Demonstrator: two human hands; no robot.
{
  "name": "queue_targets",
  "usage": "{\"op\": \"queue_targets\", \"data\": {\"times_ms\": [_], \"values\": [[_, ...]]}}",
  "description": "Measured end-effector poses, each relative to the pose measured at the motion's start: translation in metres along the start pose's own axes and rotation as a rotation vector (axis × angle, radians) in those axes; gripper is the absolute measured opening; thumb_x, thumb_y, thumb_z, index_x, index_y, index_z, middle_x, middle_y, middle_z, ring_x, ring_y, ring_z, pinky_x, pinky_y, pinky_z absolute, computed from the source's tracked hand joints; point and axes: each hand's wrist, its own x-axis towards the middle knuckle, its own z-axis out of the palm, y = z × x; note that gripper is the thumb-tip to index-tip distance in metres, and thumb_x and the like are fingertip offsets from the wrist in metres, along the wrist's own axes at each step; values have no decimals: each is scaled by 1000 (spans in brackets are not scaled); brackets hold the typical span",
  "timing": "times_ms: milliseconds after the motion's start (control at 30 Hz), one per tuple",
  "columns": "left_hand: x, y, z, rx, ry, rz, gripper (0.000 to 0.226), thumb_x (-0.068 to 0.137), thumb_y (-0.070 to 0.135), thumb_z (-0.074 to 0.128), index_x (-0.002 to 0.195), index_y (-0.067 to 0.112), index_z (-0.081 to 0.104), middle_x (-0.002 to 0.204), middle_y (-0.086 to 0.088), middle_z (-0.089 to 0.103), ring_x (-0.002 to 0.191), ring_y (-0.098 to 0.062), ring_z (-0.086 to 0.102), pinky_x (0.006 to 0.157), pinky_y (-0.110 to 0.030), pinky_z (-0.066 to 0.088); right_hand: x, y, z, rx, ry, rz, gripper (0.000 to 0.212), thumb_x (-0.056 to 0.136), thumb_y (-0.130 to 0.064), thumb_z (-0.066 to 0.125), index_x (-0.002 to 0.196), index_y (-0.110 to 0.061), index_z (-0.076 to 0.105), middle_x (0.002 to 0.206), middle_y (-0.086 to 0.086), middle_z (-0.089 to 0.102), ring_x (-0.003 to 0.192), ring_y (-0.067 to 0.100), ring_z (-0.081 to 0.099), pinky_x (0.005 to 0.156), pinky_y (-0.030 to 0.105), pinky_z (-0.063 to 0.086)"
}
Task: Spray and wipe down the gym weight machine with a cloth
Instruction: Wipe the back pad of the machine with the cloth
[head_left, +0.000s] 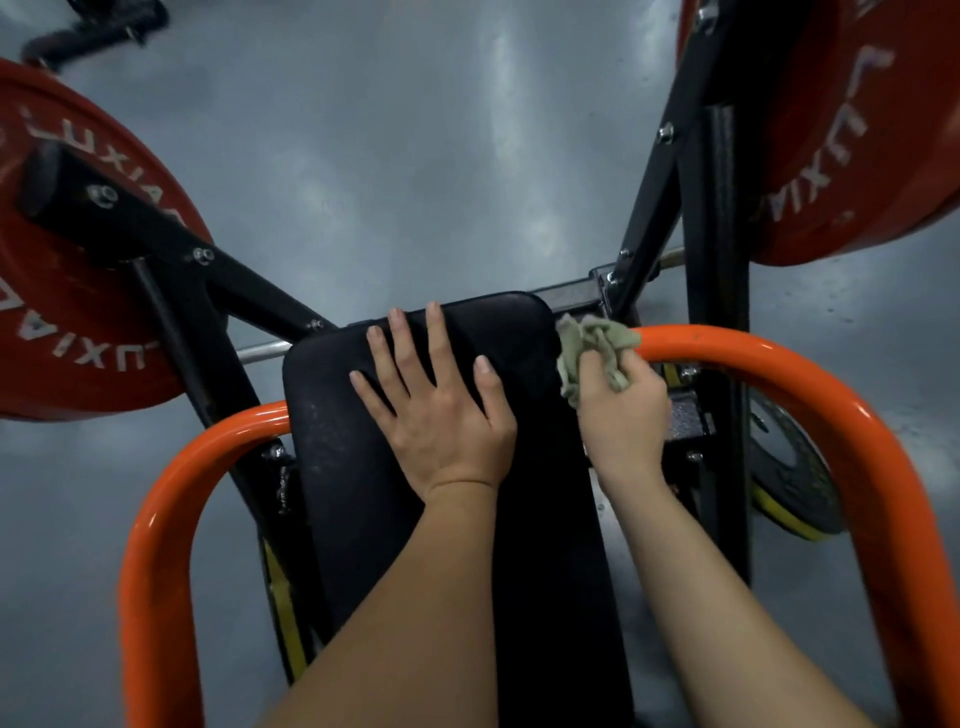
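Your left hand (441, 410) lies flat on the black pad (353, 467), fingers spread and straight, palm down on its upper part. Your right hand (623, 410) grips the cloth (587, 348), fingers curled round a bunched wad of it, and holds it against the pad's right edge near the top corner.

The cloth is a pale grey-green rag, crumpled, with loose folds sticking out past your knuckles, just beside the right orange tube (810, 384). The pad is long and matte black with rounded corners, and a fine speckle shows on its left side. The left orange tube (156, 519) curves round the other side, glossy like its twin.

Black frame arms (711, 260) with bolts run out from the pad's far end, and a steel rod (262, 352) crosses there. A red weight plate with white lettering hangs on the left (67, 322) and another on the right (857, 156). A black plate with a yellow rim (795, 483) sits low on the right, beyond the tube. Grey floor (389, 130) lies under it all.
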Motion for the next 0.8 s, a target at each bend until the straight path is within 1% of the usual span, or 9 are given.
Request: {"op": "queue_targets", "data": {"times_ms": [67,167,233,300,400,467,533,667,800], "values": [[1,2,0,1,4,-2,66,100,45,33,161,21,28,169,-9,19,157,-30,10,125,-59,7,15,-23,14,77,76,-113,23,90,-40,55,80,-20,60,77,1,66,79,24,61,77,41,51],[3,1,-2,3,-4,4,67,99,46,32,161,22,27,169,-9,18,158,-29,8,124,-60,7,21,-49,40,97,131,-286,27,92,-35,55,97,-10,67,96,6,67,89,20,61,81,29,45],[2,0,0,-3,-10,8,67,99,46,32,161,23,26,170,-9,17,158,-29,8,124,-60,6,23,-50,48,36,141,-341,27,92,-32,56,98,-8,67,97,6,63,86,16,55,77,23,38],[1,0,0,-8,-6,3,67,99,46,32,161,23,27,170,-9,17,158,-29,8,125,-59,6,25,-44,46,55,145,-307,29,92,-35,54,98,-11,67,97,5,65,87,16,56,77,25,38],[2,0,-1,-10,-5,3,66,100,46,32,161,23,28,169,-9,18,157,-29,9,124,-60,8,20,-38,35,39,123,-217,28,94,-40,51,100,-18,68,98,4,71,93,24,61,79,33,44],[2,0,-1,-18,-7,5,65,100,46,32,161,23,28,169,-9,18,157,-30,10,124,-61,8,10,-30,21,-12,85,-142,21,96,-38,54,92,-20,64,89,3,69,88,27,59,72,33,40],[0,0,-1,-23,-8,2,65,100,46,31,161,23,28,169,-8,18,157,-29,10,124,-60,8,-3,-13,7,-64,47,-34,22,95,-37,56,84,-18,58,78,2,63,83,30,56,70,33,36],[1,0,-1,-16,-3,-4,65,100,46,31,161,22,28,169,-8,19,157,-29,10,124,-59,7,-17,16,-2,-153,41,116,45,86,-54,43,90,-15,67,84,12,68,87,38,60,79,45,49],[0,1,-2,-15,-4,-5,65,100,46,31,161,23,28,169,-7,18,158,-28,9,125,-58,7,2,-5,4,-192,-18,127,38,93,-50,47,82,-18,65,81,4,64,89,33,59,82,43,49]]}}
